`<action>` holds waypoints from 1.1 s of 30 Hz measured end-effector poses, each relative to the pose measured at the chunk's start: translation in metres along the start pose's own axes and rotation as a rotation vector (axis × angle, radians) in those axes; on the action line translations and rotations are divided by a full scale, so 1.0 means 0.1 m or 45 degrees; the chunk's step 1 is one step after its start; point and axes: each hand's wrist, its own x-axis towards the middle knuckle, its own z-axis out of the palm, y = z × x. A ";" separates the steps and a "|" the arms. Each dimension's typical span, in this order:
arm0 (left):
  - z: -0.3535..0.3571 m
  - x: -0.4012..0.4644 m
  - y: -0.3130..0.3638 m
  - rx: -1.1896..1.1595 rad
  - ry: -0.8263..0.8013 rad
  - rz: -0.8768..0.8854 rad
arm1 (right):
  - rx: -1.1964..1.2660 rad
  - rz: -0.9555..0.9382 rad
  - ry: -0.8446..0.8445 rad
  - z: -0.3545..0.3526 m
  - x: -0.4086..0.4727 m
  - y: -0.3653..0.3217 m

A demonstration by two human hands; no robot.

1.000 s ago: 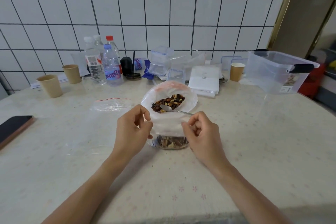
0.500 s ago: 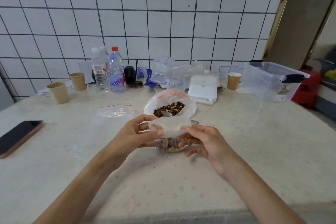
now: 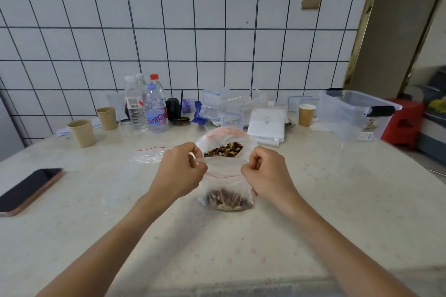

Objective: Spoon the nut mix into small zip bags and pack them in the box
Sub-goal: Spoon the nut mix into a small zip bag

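A small clear zip bag [image 3: 225,183] with nut mix at its bottom hangs upright in front of me, its lower end on the table. My left hand [image 3: 179,172] pinches its top left corner and my right hand [image 3: 266,175] pinches its top right corner, stretching the red zip line between them. Behind it stands the big open bag of nut mix [image 3: 225,143]. The spoon is hidden. A clear plastic box [image 3: 354,114] with a black latch sits at the far right.
An empty zip bag [image 3: 150,154] lies left of the nut bag. A phone [image 3: 29,190] rests at the left edge. Paper cups [image 3: 82,132], water bottles [image 3: 147,103], a white flat box [image 3: 266,123] and clear containers line the wall.
Both hands lifted the small bag upright and moved out to its top corners, pulling the zip edge taut. The camera tilted up, showing more wall.
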 end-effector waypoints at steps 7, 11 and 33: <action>-0.16 0.08 0.08 0.245 -0.109 0.069 | -0.058 0.329 -0.288 -0.13 0.08 -0.04; -0.17 0.10 0.17 0.113 -0.090 0.086 | 0.015 0.307 -0.326 -0.13 0.12 -0.06; -0.44 -0.04 0.39 0.667 -0.322 0.994 | -0.573 -0.729 -0.573 -0.49 -0.04 -0.46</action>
